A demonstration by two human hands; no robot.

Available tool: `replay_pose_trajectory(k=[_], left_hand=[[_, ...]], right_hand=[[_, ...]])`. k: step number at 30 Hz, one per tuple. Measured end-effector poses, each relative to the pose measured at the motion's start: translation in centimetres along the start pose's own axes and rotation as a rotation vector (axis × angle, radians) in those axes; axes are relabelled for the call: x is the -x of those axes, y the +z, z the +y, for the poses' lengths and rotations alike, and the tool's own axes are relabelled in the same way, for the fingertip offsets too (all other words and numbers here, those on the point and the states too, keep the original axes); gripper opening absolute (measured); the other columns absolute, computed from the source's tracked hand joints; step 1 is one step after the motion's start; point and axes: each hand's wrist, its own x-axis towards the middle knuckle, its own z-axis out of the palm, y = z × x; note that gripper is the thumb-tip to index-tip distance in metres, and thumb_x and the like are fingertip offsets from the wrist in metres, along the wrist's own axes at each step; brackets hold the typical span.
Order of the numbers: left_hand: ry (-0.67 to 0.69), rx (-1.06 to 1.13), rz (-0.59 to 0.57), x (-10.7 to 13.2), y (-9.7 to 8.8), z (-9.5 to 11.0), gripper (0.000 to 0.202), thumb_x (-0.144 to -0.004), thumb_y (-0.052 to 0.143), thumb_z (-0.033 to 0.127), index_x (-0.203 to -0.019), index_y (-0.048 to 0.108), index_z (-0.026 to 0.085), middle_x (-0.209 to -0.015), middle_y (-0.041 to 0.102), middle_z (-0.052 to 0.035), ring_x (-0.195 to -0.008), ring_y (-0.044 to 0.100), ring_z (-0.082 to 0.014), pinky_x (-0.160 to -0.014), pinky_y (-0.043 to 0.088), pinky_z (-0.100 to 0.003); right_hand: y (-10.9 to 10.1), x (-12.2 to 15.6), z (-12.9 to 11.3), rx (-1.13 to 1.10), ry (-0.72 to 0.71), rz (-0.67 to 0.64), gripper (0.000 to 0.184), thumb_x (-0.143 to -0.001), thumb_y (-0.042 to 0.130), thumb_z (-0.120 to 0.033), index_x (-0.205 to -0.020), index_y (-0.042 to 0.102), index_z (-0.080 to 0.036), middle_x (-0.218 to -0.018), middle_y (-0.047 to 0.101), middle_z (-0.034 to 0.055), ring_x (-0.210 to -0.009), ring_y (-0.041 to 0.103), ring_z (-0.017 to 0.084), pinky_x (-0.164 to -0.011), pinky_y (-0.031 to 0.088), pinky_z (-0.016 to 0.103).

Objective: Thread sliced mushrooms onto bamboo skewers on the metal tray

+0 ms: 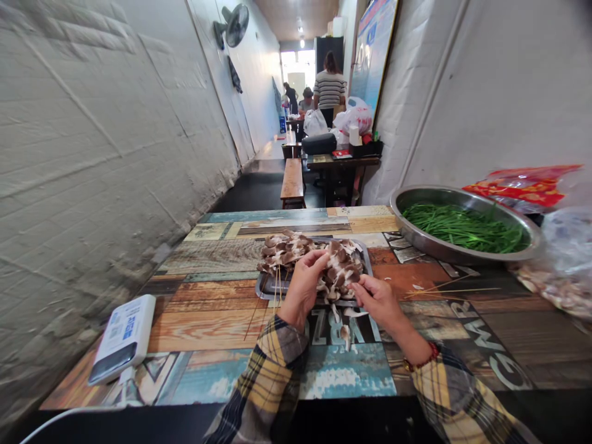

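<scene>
A metal tray [268, 290] on the patterned table holds a heap of mushrooms [296, 245] threaded on thin wooden skewers. My left hand [303, 288] is curled at the tray's near edge, its fingers closed on mushroom pieces. My right hand [377, 299] is just to the right of it, pinching a skewer with mushrooms [340, 277] between the two hands. A few mushroom bits [345, 333] lie on the table below my hands.
A wide steel bowl [416, 237] of green stalks stands at the right. Plastic bags [562, 265] lie beyond it, loose skewers [453, 290] beside it. A white device [123, 336] sits at the left. Benches, tables and people are farther down the room.
</scene>
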Motion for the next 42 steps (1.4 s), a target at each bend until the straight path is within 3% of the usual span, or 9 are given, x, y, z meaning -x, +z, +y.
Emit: replay_pose_trajectory(k=[3, 11, 17, 25, 32, 37, 42], left_hand=[[0.068, 0.003, 0.047, -0.2, -0.5, 0.2, 0.032, -0.066, 0.074, 0.035, -0.091, 0.069, 0.015, -0.080, 0.065, -0.0027, -0.066, 0.054, -0.0093, -0.065, 0.042, -0.021], [0.179, -0.218, 0.061, -0.6, -1.2, 0.1, 0.024, -0.070, 0.069, 0.036, -0.081, 0.070, 0.015, -0.070, 0.064, -0.0025, -0.062, 0.052, -0.0110, -0.060, 0.040, -0.021], [0.319, -0.646, -0.033, -0.6, -1.3, 0.0, 0.013, -0.074, 0.063, 0.025, -0.077, 0.071, 0.016, -0.074, 0.067, -0.0046, -0.070, 0.056, -0.0160, -0.065, 0.040, -0.025], [0.559, -1.143, -0.196, -0.2, -0.8, -0.6, 0.016, -0.083, 0.054, 0.021, -0.080, 0.069, 0.018, -0.078, 0.061, -0.0057, -0.078, 0.055, -0.0177, -0.072, 0.040, -0.028], [0.506, -1.184, -0.356, -0.1, -0.8, -0.2, 0.009, -0.079, 0.059, 0.020, -0.078, 0.068, 0.019, -0.075, 0.060, -0.0041, -0.077, 0.055, -0.0175, -0.071, 0.040, -0.028], [0.503, -1.325, -0.347, 0.1, -0.9, 0.2, 0.010, -0.078, 0.058, 0.017, -0.074, 0.068, 0.019, -0.077, 0.059, -0.0049, -0.078, 0.054, -0.0188, -0.072, 0.040, -0.030], [0.530, -1.507, -0.352, 0.8, -0.8, 0.0, 0.007, -0.072, 0.068, 0.024, -0.069, 0.066, 0.019, -0.078, 0.058, -0.0069, -0.080, 0.053, -0.0215, -0.072, 0.039, -0.032]], right_hand=[[-0.1, -0.1, 0.3, -0.098, 0.047, 0.032, 0.031, -0.092, 0.047, -0.038, -0.070, 0.057, -0.018, -0.051, 0.052, -0.0039, -0.045, 0.045, 0.010, -0.046, 0.035, 0.021], [-0.7, -0.5, 0.5, -0.227, 0.124, 0.134, 0.035, -0.089, 0.050, -0.047, -0.075, 0.059, -0.017, -0.052, 0.049, -0.0045, -0.042, 0.040, 0.008, -0.043, 0.032, 0.021], [-1.1, -1.0, 0.9, -0.301, 0.161, 0.233, 0.034, -0.087, 0.053, -0.048, -0.077, 0.060, -0.016, -0.051, 0.047, -0.0053, -0.040, 0.039, 0.007, -0.041, 0.030, 0.021], [-1.7, -1.1, 1.0, -0.342, 0.172, 0.382, 0.031, -0.086, 0.055, -0.046, -0.079, 0.060, -0.016, -0.052, 0.048, -0.0053, -0.042, 0.042, 0.008, -0.041, 0.031, 0.020], [-1.8, -1.0, 0.6, -0.200, 0.139, 0.345, 0.030, -0.089, 0.051, -0.044, -0.077, 0.059, -0.017, -0.054, 0.049, -0.0038, -0.044, 0.041, 0.008, -0.042, 0.031, 0.020], [-1.7, -1.0, 0.5, -0.179, 0.125, 0.334, 0.031, -0.090, 0.049, -0.044, -0.076, 0.058, -0.018, -0.053, 0.049, -0.0032, -0.045, 0.043, 0.009, -0.043, 0.033, 0.021], [-1.7, -1.1, 0.4, -0.174, 0.122, 0.321, 0.031, -0.089, 0.050, -0.043, -0.072, 0.058, -0.018, -0.052, 0.049, -0.0034, -0.044, 0.043, 0.009, -0.044, 0.033, 0.021]])
